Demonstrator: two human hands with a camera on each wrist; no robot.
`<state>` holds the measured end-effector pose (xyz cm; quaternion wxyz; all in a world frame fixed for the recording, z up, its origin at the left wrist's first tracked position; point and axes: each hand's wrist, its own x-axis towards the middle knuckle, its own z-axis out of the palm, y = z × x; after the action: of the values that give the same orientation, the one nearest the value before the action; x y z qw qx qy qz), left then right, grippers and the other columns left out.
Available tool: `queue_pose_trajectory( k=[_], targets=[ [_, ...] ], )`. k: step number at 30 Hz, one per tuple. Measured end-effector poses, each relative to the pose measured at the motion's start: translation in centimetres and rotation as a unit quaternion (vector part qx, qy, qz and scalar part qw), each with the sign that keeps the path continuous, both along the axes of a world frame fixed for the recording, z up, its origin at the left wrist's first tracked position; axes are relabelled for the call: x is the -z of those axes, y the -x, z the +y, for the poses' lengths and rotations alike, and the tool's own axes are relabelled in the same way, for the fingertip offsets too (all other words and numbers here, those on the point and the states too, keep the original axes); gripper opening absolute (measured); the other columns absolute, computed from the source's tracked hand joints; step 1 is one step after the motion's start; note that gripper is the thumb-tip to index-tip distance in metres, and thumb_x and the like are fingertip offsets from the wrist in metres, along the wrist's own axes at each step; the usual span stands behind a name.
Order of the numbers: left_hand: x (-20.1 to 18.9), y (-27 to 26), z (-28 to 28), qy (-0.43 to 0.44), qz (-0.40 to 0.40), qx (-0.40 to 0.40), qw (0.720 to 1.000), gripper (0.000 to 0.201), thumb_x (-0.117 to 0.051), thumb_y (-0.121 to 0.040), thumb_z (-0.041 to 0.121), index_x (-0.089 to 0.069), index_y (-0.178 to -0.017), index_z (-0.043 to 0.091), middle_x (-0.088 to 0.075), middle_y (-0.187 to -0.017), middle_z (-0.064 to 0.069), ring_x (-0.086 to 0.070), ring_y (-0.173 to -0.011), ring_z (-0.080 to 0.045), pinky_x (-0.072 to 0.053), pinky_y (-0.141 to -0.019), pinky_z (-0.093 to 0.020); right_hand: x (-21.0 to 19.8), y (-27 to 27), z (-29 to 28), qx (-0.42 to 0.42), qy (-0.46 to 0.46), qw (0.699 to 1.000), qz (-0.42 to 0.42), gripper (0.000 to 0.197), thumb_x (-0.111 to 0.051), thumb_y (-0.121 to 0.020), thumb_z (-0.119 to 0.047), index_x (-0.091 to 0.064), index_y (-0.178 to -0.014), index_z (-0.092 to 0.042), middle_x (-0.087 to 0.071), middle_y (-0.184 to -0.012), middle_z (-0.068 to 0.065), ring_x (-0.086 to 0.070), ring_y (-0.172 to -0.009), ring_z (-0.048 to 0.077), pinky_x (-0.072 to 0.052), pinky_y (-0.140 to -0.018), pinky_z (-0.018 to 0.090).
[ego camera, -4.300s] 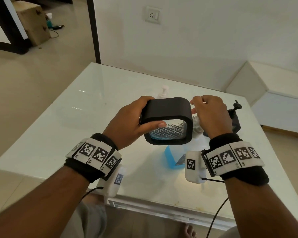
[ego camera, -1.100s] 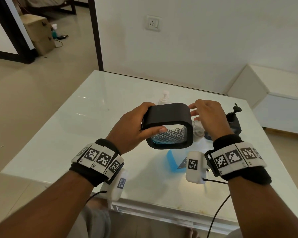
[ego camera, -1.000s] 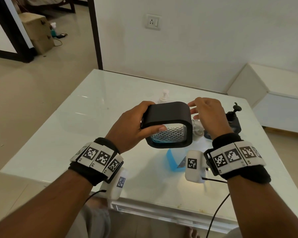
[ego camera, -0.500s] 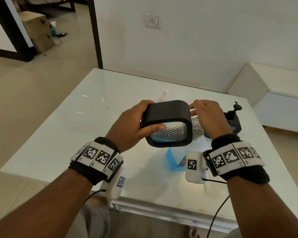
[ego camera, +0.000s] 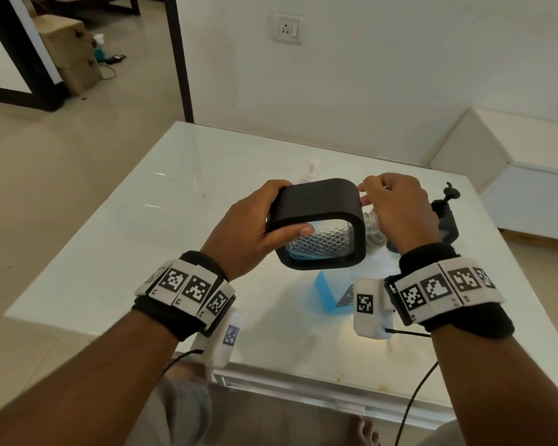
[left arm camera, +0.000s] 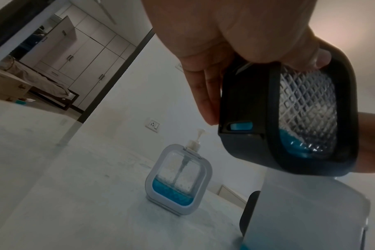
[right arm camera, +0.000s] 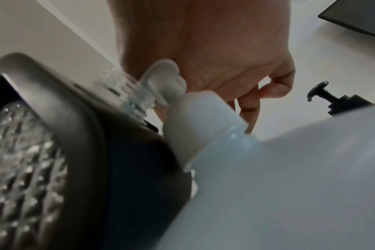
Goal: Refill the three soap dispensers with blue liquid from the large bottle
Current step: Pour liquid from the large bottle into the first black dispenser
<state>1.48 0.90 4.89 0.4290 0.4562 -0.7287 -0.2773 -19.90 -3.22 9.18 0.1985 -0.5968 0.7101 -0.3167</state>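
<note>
My left hand grips a black-framed soap dispenser and holds it tilted on its side above the table. Its clear diamond-patterned window shows a little blue liquid pooled at the low end. My right hand curls round a white pump piece at the dispenser's clear threaded neck. Directly below stands the large translucent bottle with its white cap on and blue liquid low inside. A white-framed dispenser with some blue liquid stands behind. Another black dispenser stands to the right.
Everything sits on a white glass-topped table close to a white wall. A white low bench stands right of the table. Cables hang from both wrist cameras over the table's near edge.
Both hands keep the same hold on the tilted dispenser. Only small shifts of the hands and of the head view show.
</note>
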Motion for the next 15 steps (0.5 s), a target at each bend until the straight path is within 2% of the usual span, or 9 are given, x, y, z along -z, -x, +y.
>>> queue_pose_trajectory(
  k=[3,10,15],
  targets=[
    [-0.15,0.13,0.04,-0.002,0.002,-0.002,1.000,0.057,-0.056,-0.078,0.061,-0.045,-0.121,0.026,-0.062,-0.106,0.008,-0.063,-0.097,-0.011,-0.057,-0.071,-0.026,0.17,0.17,0.17,0.004,0.005,1.000,-0.007,0.029,-0.047,-0.085,-0.043,-0.068,-0.087,-0.023,-0.068,-0.076,-0.014,-0.063,-0.085,0.016,-0.045,-0.096,0.050],
    [-0.21,0.03,0.13,-0.004,-0.005,-0.003,1.000,0.061,-0.055,-0.077,0.063,-0.046,-0.122,0.024,-0.062,-0.108,0.006,-0.063,-0.098,-0.013,-0.058,-0.073,-0.031,-0.16,-0.01,0.28,-0.002,-0.012,0.999,-0.047,0.037,-0.040,-0.081,-0.044,-0.069,-0.081,-0.020,-0.070,-0.072,-0.011,-0.065,-0.081,0.015,-0.049,-0.091,0.049],
    [-0.29,0.04,0.01,0.000,-0.007,-0.003,1.000,0.056,-0.054,-0.076,0.062,-0.042,-0.119,0.028,-0.057,-0.102,0.019,-0.062,-0.096,-0.010,-0.054,-0.069,-0.017,-0.37,-0.27,0.07,0.002,-0.018,0.998,-0.056,0.040,-0.037,-0.074,-0.045,-0.069,-0.075,-0.021,-0.070,-0.071,-0.010,-0.066,-0.080,0.017,-0.050,-0.090,0.051]
  ],
)
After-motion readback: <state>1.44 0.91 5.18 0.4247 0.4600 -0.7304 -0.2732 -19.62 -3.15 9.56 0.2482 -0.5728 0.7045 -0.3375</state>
